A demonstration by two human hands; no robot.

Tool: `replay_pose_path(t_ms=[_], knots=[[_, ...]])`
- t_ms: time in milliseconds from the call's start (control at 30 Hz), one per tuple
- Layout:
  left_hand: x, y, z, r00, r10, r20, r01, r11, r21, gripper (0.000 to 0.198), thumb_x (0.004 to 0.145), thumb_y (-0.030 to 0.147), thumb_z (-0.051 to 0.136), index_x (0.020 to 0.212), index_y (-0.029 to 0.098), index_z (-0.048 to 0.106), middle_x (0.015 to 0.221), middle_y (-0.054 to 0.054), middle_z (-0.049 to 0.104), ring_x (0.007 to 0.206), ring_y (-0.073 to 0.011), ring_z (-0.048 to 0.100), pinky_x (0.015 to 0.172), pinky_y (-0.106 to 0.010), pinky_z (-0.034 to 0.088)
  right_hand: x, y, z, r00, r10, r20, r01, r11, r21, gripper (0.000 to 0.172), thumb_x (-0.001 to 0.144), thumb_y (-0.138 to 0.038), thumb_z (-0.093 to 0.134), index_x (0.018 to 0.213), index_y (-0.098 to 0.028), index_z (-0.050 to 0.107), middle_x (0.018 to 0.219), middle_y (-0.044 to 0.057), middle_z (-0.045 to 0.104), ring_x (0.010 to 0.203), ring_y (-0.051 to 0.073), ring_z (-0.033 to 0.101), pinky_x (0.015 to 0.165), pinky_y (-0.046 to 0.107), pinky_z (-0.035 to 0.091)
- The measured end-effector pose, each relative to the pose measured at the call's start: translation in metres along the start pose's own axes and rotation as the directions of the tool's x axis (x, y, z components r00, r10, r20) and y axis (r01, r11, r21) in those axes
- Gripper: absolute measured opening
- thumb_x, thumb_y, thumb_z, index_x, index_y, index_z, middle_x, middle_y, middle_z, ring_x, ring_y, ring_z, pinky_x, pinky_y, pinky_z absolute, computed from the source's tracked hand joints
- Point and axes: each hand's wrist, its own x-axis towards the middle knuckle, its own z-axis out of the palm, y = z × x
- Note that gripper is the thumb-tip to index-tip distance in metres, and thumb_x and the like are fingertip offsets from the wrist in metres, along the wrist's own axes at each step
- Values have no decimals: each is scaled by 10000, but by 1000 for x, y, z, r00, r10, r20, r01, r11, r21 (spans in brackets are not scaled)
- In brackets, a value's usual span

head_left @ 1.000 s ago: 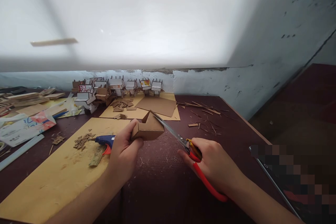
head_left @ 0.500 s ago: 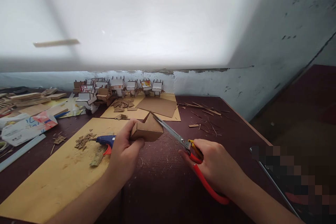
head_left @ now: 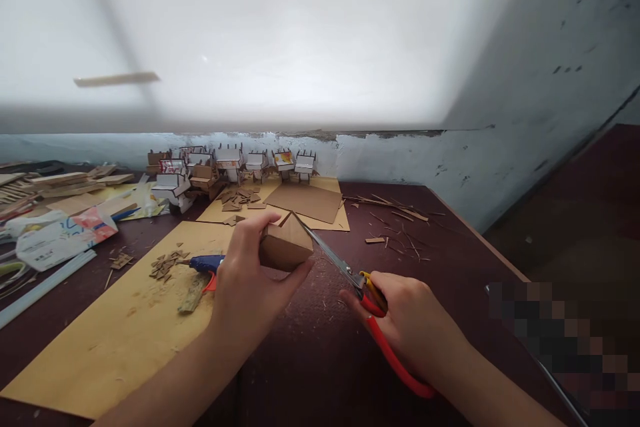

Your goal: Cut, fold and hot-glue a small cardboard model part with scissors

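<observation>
Cardboard piece [head_left: 287,248], clamped in left hand [head_left: 250,283]; red-handled scissors [head_left: 349,269], gripped in right hand [head_left: 407,307], blades slanting far-left to the piece's peak (contact unclear).

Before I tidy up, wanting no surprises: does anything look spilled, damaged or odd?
Yes: beyond the scissors, scraps lie strewn on the table, unlike the heaped bits by the glue gun. The wall behind has dark, chipped-looking patches, suggesting damage.

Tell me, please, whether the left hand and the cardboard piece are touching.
Touching. The head view shows the left hand gripping the cardboard piece, its thumb along the lower edge.
</observation>
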Motion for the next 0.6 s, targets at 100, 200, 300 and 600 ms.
replay_pose_path(t_ms=[100, 200, 300, 600], knots=[[0, 1, -1, 999, 26, -30, -25, 999, 24, 580, 721, 247, 856, 1208, 275, 543, 1134, -13, 695, 982, -206, 698, 855, -296, 556, -3, -2, 3, 999, -18, -49, 19, 1000, 6, 500, 933, -594, 606, 662, -263, 346, 622, -23, 525, 542, 162, 445, 558, 306, 315], [0, 3, -2, 994, 44, -95, -41, 999, 34, 576, 699, 216, 858, 1176, 269, 538, 1078, -2, 703, 956, -201, 712, 845, -285, 563, -4, -5, 2, 999, -34, -34, 36, 999, 31, 466, 949, -570, 597, 691, -264, 359, 650, -25, 529, 551, 162, 464, 559, 303, 333], [-4, 5, -3, 986, 108, -128, -105, 994, 31, 577, 682, 190, 855, 1159, 261, 539, 1055, -1, 703, 931, -188, 708, 834, -267, 558, -3, -7, -2, 999, -48, 13, 47, 998, 41, 385, 970, -541, 578, 767, -264, 405, 742, -9, 567, 605, 177, 512, 572, 305, 363], [-18, 9, 2, 974, 225, -32, -226, 974, -31, 489, 746, 157, 802, 1148, 254, 541, 936, 15, 669, 778, -147, 657, 708, -233, 516, -4, -11, 0, 998, -57, 16, 59, 994, -92, 396, 1007, -574, 449, 759, -270, 390, 752, -3, 549, 535, 174, 483, 537, 315, 312]])
